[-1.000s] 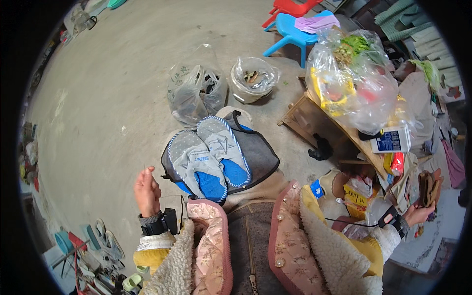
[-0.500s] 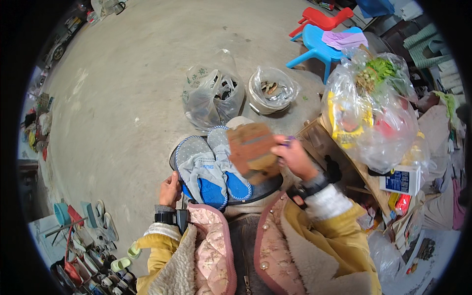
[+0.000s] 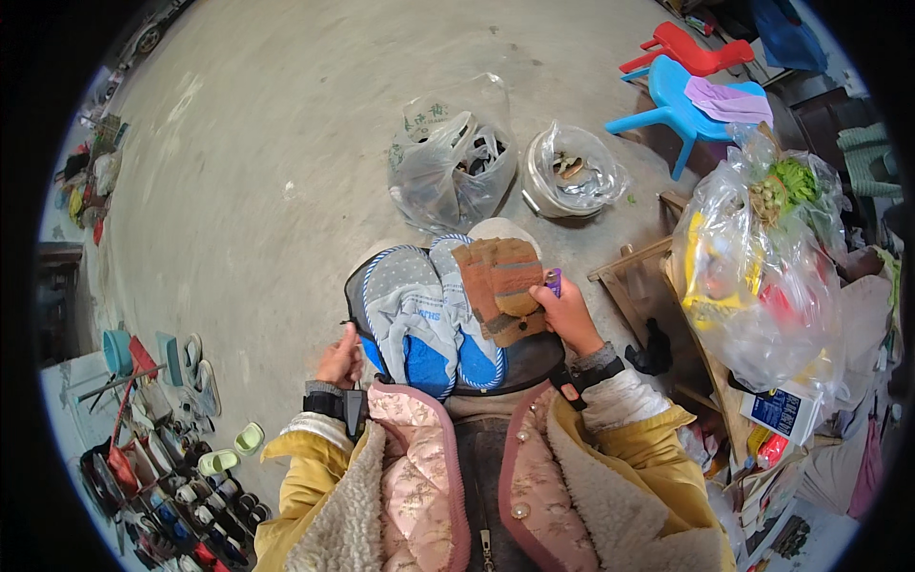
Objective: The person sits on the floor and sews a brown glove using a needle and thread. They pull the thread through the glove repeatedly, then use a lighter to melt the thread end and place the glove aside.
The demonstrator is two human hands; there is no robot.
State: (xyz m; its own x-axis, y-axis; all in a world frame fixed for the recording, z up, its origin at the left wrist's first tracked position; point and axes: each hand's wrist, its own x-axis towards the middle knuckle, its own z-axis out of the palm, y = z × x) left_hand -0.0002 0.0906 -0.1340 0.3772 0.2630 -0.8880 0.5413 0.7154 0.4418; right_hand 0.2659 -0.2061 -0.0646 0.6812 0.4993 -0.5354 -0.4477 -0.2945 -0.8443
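Observation:
A pair of grey slippers [image 3: 410, 305] with blue insoles and striped edging lies on a dark, flat case [image 3: 530, 370] across my lap. My right hand [image 3: 570, 315] grips brown striped knitted mittens [image 3: 503, 286] over the right slipper, with the flap of one facing up. A small purple item [image 3: 553, 278] shows at the thumb of that hand; its kind is unclear. My left hand [image 3: 341, 360] is closed at the left rim of the case, thumb by a black tab, and seems to pinch that rim.
Beyond my knees stand a filled clear plastic bag [image 3: 453, 172] and a lined bucket [image 3: 572, 176]. At right, a wooden table [image 3: 710, 357] bears bagged vegetables [image 3: 782, 195]. Behind it are a blue chair [image 3: 681, 105] and a red chair [image 3: 691, 50]. Several shoes [image 3: 195, 505] fill the lower left.
The view has shifted, so the surroundings sit farther right. The mittens, blurred before, are now held steadier and upright over the right slipper. My left hand stays at the case's left rim.

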